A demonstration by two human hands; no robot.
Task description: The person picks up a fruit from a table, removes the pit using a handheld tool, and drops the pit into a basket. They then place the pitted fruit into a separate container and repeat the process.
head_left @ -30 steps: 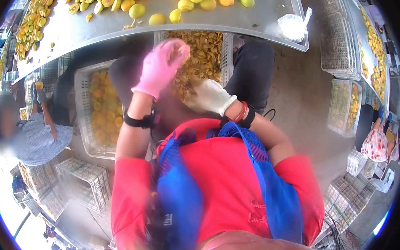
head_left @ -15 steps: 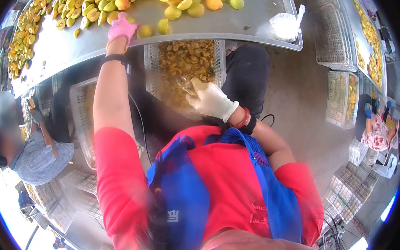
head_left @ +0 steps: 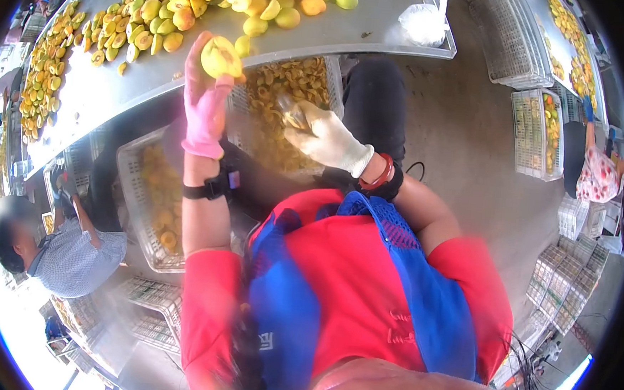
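Observation:
My left hand [head_left: 206,120], in a pink glove, is raised just in front of the table edge with its fingers closed around a yellow apricot [head_left: 222,58]. My right hand [head_left: 323,135], in a whitish glove, is closed on a small shiny metal tool [head_left: 292,113], blurred so that its exact kind cannot be made out. The tool is above a white plastic crate [head_left: 335,82] filled with cut apricot pieces [head_left: 279,86]. Whole and halved apricots [head_left: 155,14] lie heaped on the metal table [head_left: 321,38] beyond my hands.
A second crate [head_left: 130,184] with fruit stands to my left. A white plastic bag [head_left: 420,24] sits at the table's right corner. Stacked crates [head_left: 507,46] and a fruit-filled crate [head_left: 534,130] stand at right. A person [head_left: 80,252] sits at far left, another [head_left: 599,173] at far right.
My left hand has come back from the heap on the table toward me, with an apricot in it. The right hand stays over the crate with the metal tool. The view has shifted slightly.

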